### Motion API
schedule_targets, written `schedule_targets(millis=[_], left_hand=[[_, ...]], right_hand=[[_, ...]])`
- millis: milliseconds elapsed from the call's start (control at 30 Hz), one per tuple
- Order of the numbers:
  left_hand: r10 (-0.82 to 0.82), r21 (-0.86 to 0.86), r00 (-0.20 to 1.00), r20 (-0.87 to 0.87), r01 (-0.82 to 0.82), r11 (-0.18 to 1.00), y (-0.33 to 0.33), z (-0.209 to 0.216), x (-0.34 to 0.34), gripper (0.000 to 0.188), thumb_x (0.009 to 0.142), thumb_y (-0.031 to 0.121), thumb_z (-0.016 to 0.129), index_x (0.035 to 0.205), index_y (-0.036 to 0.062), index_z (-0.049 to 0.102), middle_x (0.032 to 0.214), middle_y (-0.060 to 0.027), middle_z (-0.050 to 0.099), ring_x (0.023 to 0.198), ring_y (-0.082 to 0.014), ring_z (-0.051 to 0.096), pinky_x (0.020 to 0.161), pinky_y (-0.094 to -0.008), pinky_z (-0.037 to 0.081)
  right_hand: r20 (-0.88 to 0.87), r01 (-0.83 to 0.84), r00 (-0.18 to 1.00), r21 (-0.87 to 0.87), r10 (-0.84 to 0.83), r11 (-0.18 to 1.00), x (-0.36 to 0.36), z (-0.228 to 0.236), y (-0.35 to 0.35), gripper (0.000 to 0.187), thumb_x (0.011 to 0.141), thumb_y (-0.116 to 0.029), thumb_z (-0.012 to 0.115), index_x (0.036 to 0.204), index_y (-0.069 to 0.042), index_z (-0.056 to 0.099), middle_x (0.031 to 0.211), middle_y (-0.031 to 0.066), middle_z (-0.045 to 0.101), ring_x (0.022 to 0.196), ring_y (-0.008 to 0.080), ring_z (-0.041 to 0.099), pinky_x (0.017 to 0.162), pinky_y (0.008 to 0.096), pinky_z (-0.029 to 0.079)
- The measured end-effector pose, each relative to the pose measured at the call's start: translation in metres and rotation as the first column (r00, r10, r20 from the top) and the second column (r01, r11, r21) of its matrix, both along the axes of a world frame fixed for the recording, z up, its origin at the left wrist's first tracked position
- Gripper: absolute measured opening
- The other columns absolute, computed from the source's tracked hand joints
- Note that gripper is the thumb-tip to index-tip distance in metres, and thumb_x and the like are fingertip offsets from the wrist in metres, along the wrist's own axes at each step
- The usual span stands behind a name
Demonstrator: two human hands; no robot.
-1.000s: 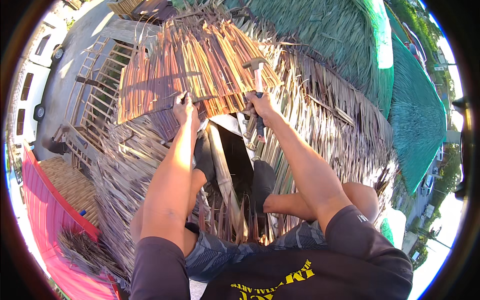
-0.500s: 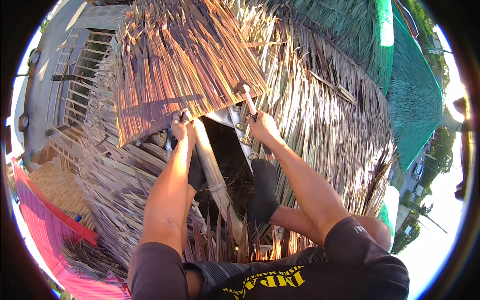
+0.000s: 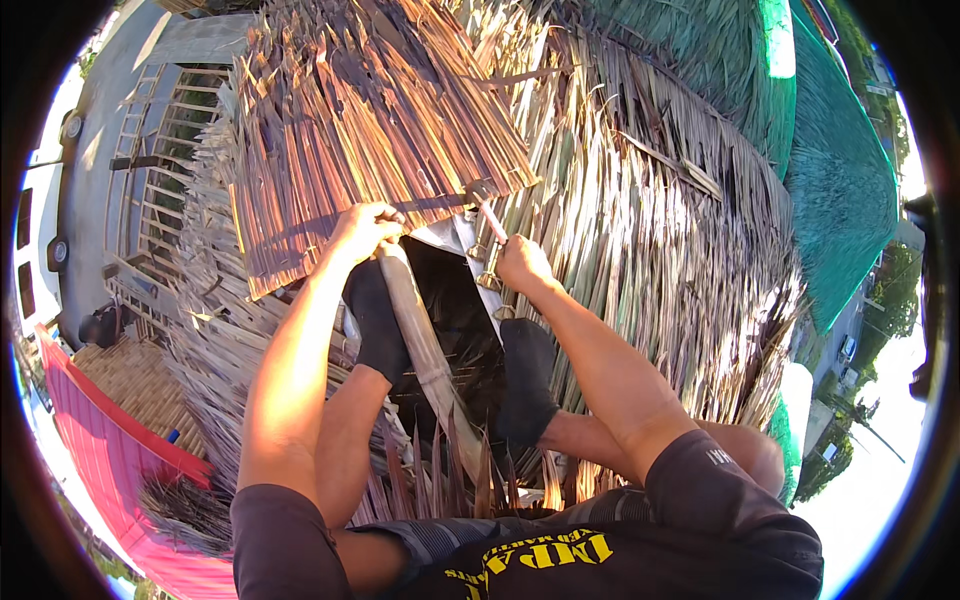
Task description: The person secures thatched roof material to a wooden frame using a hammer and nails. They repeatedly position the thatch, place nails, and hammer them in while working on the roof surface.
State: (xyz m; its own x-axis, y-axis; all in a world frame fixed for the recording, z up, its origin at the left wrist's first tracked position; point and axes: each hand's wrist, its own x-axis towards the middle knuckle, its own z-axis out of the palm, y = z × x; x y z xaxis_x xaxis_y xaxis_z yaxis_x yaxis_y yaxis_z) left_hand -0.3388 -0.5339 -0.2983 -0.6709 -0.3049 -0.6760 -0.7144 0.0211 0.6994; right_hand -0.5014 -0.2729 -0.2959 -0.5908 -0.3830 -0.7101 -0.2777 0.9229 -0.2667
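A reddish-brown thatch panel (image 3: 380, 130) of long folded leaves lies across the roof in front of me. My left hand (image 3: 368, 232) is at its lower edge, over the top of a bamboo pole (image 3: 425, 340). Its fingers are bent together in a pinch; whatever may be between them is too small to make out. In my right hand (image 3: 523, 263) is a hammer (image 3: 491, 220), gripped by the handle. The hammer's head is by the panel's lower right corner, a short way to the right of my left hand.
Below the panel gapes a dark opening (image 3: 455, 300), with my dark-socked feet on either side of the pole. Dry thatch (image 3: 650, 220) slopes off to the right toward green roofing (image 3: 840, 170). A red metal roof (image 3: 120, 430) and a wooden ladder-like frame (image 3: 160, 170) are at left.
My left hand has shifted slightly up and turned, with its elbow swung out to the left. The hammer has dropped a little, and my right hand with it.
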Motion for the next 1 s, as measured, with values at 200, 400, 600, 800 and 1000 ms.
schedule_targets(millis=[200,400,600,800,1000], left_hand=[[0.142,-0.354,0.974,-0.176,-0.198,0.914,0.073,-0.058,-0.072,0.021,0.084,0.01,0.077,0.104,0.0058,0.07,0.088,-0.0095,0.071,0.085,-0.025,0.071,0.075,-0.0352,0.054],[-0.057,-0.547,0.931,-0.36,-0.161,0.822,0.09,-0.072,-0.056,0.019,0.087,0.021,0.074,0.095,0.0049,0.068,0.106,-0.01,0.06,0.095,-0.0314,0.066,0.083,-0.0414,0.052],[-0.028,-0.528,0.958,-0.286,-0.133,0.839,0.095,-0.07,-0.061,0.018,0.09,0.024,0.068,0.094,0.0066,0.069,0.109,-0.0073,0.061,0.103,-0.0293,0.062,0.09,-0.0407,0.05],[-0.084,-0.604,0.945,-0.316,-0.132,0.786,0.098,-0.074,-0.057,0.018,0.089,0.023,0.066,0.093,0.0055,0.067,0.107,-0.009,0.059,0.102,-0.0314,0.06,0.091,-0.0407,0.05],[-0.286,-0.64,0.879,-0.381,-0.027,0.768,0.085,-0.074,-0.058,0.019,0.089,0.022,0.067,0.091,0.0036,0.066,0.104,-0.0136,0.059,0.106,-0.0342,0.059,0.093,-0.0408,0.049]], right_hand=[[-0.02,-0.016,1.0,-0.021,0.016,1.0,0.002,-0.002,0.005,0.038,0.093,-0.031,0.061,0.096,0.007,0.066,0.094,0.0298,0.069,0.09,0.0459,0.068,0.082,0.0518,0.054],[-0.016,0.062,0.998,-0.158,-0.065,0.986,0.005,0.035,0.003,0.032,0.093,-0.027,0.063,0.1,0.004,0.064,0.086,0.0287,0.069,0.085,0.0457,0.069,0.077,0.0519,0.055],[-0.079,-0.019,0.997,-0.353,-0.01,0.935,0.014,0.063,-0.004,0.031,0.094,-0.029,0.064,0.102,0.0,0.058,0.074,0.0268,0.066,0.075,0.0473,0.067,0.069,0.0538,0.053],[-0.018,-0.108,0.994,-0.106,0.107,0.988,0.015,0.045,-0.016,0.031,0.096,-0.029,0.059,0.103,0.001,0.057,0.084,0.0279,0.067,0.08,0.0462,0.067,0.074,0.055,0.052],[-0.061,-0.096,0.994,-0.137,0.088,0.986,0.013,0.058,-0.024,0.031,0.097,-0.029,0.058,0.105,0.001,0.057,0.085,0.027,0.07,0.083,0.0458,0.069,0.077,0.0543,0.055]])
